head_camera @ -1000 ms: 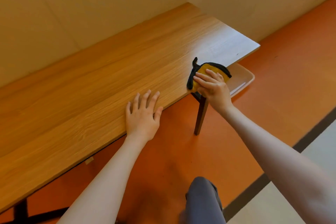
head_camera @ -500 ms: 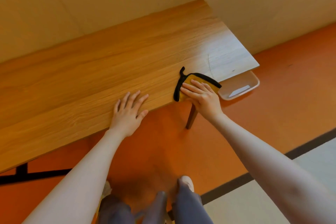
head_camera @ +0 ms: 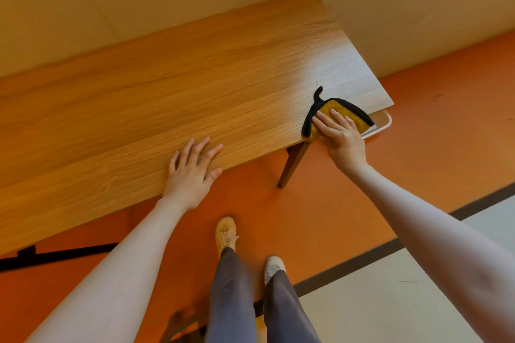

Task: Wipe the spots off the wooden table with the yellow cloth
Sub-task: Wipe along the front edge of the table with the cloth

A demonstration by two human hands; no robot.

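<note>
The long wooden table (head_camera: 195, 86) runs along a beige wall. A yellow cloth (head_camera: 338, 113) with a black border and loop lies at the table's front right corner. My right hand (head_camera: 341, 138) presses flat on the cloth, fingers spread over it. My left hand (head_camera: 192, 167) rests palm down on the table's front edge, fingers apart, holding nothing. A faint thin dark mark (head_camera: 316, 83) shows on the wood just behind the cloth.
A white tray (head_camera: 383, 122) sits below and beyond the table's right end. A wooden table leg (head_camera: 292, 164) angles down under the corner. The floor is orange (head_camera: 418, 161) with a dark stripe and pale area at right. My legs and shoes (head_camera: 225, 234) stand below.
The view has tilted further down, so my legs and shoes show. My right hand stays pressed on the cloth at the front right corner. My left hand stays flat on the front edge.
</note>
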